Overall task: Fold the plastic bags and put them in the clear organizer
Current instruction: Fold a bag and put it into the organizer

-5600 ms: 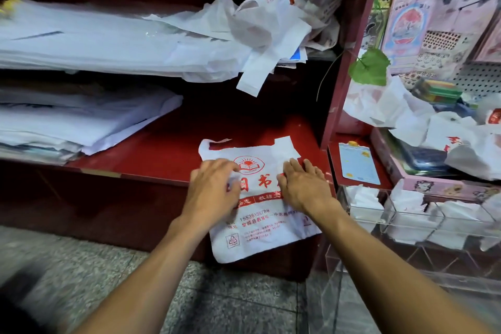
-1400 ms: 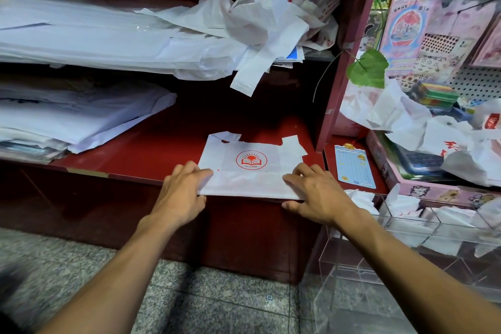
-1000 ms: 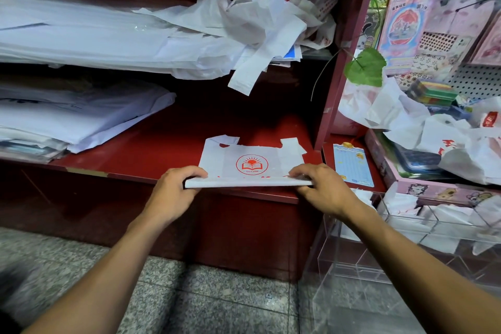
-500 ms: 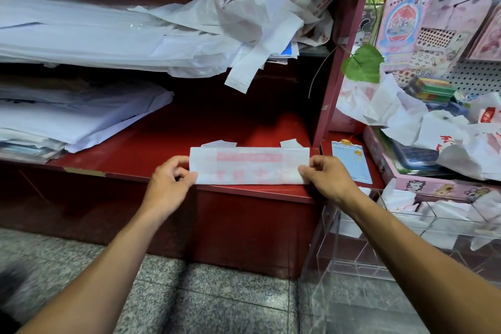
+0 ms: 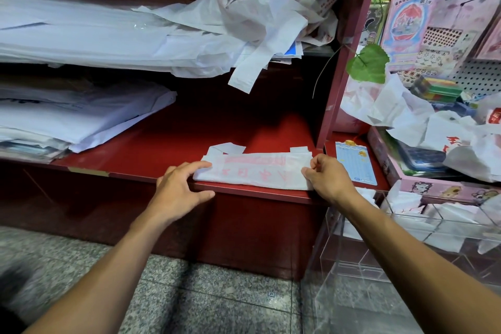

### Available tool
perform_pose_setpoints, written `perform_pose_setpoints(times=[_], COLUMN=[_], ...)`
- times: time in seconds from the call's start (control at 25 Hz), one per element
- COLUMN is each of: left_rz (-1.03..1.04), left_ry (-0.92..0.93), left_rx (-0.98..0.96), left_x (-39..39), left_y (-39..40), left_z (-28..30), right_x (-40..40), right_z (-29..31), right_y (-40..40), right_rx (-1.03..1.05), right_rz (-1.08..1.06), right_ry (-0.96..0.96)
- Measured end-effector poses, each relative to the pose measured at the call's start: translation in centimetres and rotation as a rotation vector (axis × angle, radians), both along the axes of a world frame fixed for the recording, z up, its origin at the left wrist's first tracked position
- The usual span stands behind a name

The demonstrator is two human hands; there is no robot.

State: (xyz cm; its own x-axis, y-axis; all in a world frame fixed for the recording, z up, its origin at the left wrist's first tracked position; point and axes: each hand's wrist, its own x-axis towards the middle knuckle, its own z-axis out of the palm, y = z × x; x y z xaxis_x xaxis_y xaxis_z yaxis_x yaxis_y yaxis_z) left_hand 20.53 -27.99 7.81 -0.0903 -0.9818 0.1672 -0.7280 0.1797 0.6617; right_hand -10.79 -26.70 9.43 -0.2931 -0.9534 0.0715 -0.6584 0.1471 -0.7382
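Low on a red shelf [image 5: 151, 149], the plastic bag [image 5: 252, 171], folded into a strip, lies along the front edge; the left hand [image 5: 180, 187] rests spread-fingered on one end, the right hand [image 5: 326, 177] pinches the other, just beside the clear organizer [image 5: 379, 266].

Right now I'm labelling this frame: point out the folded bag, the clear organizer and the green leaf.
folded bag [image 5: 252, 172]: head view, middle of the strip.
clear organizer [image 5: 352, 271]: head view, front wall.
green leaf [image 5: 368, 64]: head view, leaf centre.
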Motion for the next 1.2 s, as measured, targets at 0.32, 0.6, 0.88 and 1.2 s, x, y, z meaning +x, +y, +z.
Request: perform_pose_setpoints(times=[0.32,0.6,0.88,1.2], left_rz=[0.028,-0.011,0.081,-0.076], left_ry=[-0.154,0.025,0.712,0.780], left_rx=[-0.152,-0.190,-0.090,0.076], left_x=[0.1,0.6,-0.9,-1.2], left_y=[-0.6,-0.4,-0.1,0.9], left_z=[-0.8,-0.4,3.2,4.1], right_x=[0.3,-0.3,-1.4,-0.6], right_z=[-0.1,-0.2,0.7,3.2], right_y=[0.3,1.4,0.7,0.8], right_rx=[-0.024,0.023,-0.084,-0.088], right_rz=[-0.049,0.503,0.412,0.070], right_ry=[0.096,0.780,-0.027,-0.684])
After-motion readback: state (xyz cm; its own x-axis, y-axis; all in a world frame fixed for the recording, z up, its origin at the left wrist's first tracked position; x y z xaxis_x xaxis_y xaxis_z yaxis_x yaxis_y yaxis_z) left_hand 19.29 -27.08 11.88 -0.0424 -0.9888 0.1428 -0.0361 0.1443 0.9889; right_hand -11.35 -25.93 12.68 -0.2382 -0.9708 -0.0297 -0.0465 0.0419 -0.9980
